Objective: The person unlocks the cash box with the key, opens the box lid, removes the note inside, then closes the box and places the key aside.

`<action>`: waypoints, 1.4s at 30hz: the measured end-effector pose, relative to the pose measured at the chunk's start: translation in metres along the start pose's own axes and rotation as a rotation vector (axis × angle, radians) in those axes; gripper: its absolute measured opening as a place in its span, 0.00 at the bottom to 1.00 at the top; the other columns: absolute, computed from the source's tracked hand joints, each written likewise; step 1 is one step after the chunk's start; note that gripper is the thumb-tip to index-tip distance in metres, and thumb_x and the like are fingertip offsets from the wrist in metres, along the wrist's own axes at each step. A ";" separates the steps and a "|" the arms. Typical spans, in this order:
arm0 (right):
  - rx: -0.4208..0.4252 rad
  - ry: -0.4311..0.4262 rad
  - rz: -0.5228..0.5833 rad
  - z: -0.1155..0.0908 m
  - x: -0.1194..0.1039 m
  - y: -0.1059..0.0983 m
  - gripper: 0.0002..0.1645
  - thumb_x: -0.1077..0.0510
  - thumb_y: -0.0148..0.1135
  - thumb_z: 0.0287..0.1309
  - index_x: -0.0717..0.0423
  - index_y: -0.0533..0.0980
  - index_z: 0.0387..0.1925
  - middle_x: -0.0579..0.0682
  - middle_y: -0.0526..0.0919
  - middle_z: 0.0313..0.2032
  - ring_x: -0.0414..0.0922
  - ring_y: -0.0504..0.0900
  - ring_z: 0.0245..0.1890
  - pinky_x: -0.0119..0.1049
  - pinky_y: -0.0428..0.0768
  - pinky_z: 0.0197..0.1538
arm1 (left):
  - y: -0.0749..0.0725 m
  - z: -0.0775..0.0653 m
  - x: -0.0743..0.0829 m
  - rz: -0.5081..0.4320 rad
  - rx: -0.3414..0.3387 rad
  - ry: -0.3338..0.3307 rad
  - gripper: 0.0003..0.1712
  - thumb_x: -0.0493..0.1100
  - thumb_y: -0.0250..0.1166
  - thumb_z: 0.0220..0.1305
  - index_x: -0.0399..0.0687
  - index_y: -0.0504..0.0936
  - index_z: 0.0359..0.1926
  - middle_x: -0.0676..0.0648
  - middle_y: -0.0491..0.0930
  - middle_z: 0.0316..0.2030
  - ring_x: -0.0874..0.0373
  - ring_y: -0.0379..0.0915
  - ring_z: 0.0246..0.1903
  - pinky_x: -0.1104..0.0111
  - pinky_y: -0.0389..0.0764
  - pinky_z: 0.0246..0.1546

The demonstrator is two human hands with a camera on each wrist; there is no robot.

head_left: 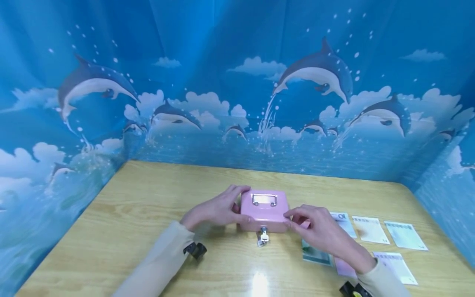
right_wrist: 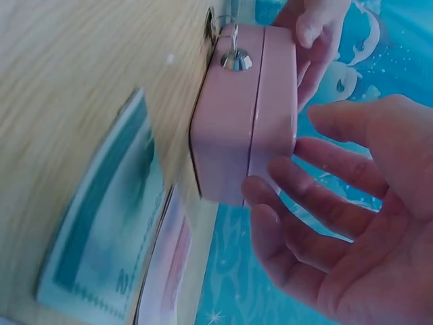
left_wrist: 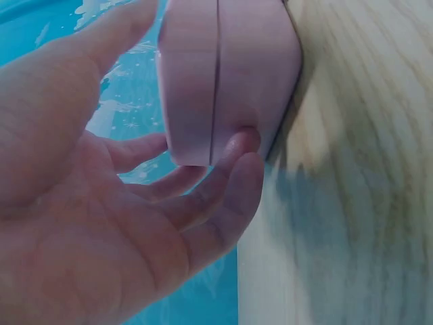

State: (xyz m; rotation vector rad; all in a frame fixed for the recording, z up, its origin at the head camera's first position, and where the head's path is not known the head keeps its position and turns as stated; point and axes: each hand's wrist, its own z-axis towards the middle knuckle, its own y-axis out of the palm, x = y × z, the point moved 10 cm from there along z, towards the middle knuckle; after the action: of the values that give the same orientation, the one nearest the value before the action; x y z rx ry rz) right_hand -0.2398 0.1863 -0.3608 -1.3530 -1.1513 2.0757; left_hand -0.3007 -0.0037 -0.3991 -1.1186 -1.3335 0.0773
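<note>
A pink cash box (head_left: 264, 216) rests closed on the table, with a folding metal handle (head_left: 276, 202) on its lid. Keys (head_left: 264, 236) hang from the round lock (right_wrist: 237, 61) in its front. My left hand (head_left: 219, 208) grips the left side of the box, thumb at the front of the lid and fingers reaching to the back corner. At the right side, my right hand (head_left: 315, 227) touches the box with loosely bent fingertips (right_wrist: 262, 191) near the lid seam. Its thumb stands just off the lid in the right wrist view.
Several banknotes lie in rows right of the box, among them a green note (head_left: 317, 253), a pale note (head_left: 370, 229) and a bluish note (head_left: 405, 236). My right forearm passes over some of them. A blue dolphin-print curtain (head_left: 222, 82) surrounds the wooden table (head_left: 148, 189).
</note>
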 end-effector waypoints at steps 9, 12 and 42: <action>-0.007 -0.035 0.037 -0.001 -0.025 0.017 0.04 0.56 0.71 0.62 0.49 0.87 0.38 0.34 0.82 0.26 0.27 0.75 0.26 0.25 0.80 0.28 | -0.001 0.003 0.009 0.047 0.003 0.066 0.59 0.60 0.77 0.55 0.57 0.53 0.81 0.45 0.63 0.72 0.53 0.69 0.61 0.51 0.76 0.65; -0.039 0.018 0.029 0.000 -0.025 0.028 0.06 0.53 0.69 0.63 0.47 0.88 0.40 0.33 0.82 0.24 0.27 0.73 0.23 0.25 0.77 0.25 | -0.001 0.004 0.008 0.050 0.005 0.071 0.58 0.59 0.76 0.56 0.56 0.55 0.80 0.45 0.64 0.71 0.54 0.70 0.59 0.54 0.78 0.63; 0.061 0.081 -0.232 0.014 -0.039 0.058 0.11 0.58 0.79 0.46 0.48 0.81 0.20 0.39 0.81 0.20 0.30 0.71 0.19 0.23 0.72 0.23 | 0.001 0.007 0.001 0.017 0.003 0.061 0.57 0.60 0.76 0.56 0.57 0.56 0.80 0.46 0.66 0.69 0.56 0.71 0.55 0.57 0.78 0.61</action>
State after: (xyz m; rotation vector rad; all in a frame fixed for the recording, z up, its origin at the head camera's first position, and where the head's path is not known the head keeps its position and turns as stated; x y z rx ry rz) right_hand -0.2292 0.1195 -0.3835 -1.2017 -1.1432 1.8602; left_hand -0.3052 0.0014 -0.4003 -1.1208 -1.2694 0.0571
